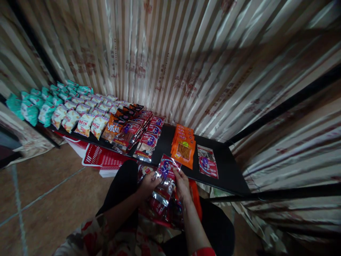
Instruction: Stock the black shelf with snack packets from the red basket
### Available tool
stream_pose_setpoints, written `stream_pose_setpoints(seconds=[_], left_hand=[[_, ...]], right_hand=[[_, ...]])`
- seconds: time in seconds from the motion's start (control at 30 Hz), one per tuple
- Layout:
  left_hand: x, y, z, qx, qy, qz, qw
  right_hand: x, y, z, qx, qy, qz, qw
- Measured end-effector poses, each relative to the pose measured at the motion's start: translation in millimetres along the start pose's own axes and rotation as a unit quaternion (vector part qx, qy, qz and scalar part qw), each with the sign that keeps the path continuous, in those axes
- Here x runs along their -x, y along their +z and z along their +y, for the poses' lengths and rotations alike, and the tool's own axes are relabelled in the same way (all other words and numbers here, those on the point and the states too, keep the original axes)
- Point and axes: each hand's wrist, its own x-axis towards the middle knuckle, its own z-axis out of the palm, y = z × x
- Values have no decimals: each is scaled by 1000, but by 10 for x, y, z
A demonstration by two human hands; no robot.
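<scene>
Head view, red snack packet: clear-windowed, tilted, in front of me (pixel 167 166); looks light, flexible and slippery, best pinched by its flat side edges so the contents aren't crushed.
Left hand: mine (pixel 148 184), fingers curled, pinching the packet's near-left edge.
Right hand: mine (pixel 182 183), thumb over the right edge, gripping.
Lap: more packets (pixel 160 208) at six o'clock, beneath my hands.
Black shelf: just beyond (pixel 229 170); orange snack packets (pixel 183 151) overlap at one o'clock, a lone red packet (pixel 207 161) lies near three, overlapping red packets (pixel 150 140) at eleven, white bags (pixel 84 123) and teal bags (pixel 29 111) at ten.
Red basket: nine o'clock, below the shelf (pixel 113 160).
</scene>
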Motion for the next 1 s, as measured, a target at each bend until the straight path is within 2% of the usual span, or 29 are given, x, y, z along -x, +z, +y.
stream_pose_setpoints(seconds=[0.23,0.5,0.57,0.73,0.8,1.0], left_hand=[[-88,56,15,-14,27,11,999],[-141,165,209,-68,34,33,997],[-154,175,229,-88,47,29,995],[-196,201,196,-106,58,53,991],[-204,210,178,-107,54,61,991],[-182,267,207,-118,70,58,989]], right_hand=[[169,48,6,-44,27,-8,999],[258,112,1,2,-14,73,997],[255,111,-1,-3,-19,64,998],[287,136,-21,-88,37,15,995],[317,159,-31,-105,39,3,994],[315,155,27,-29,37,86,995]])
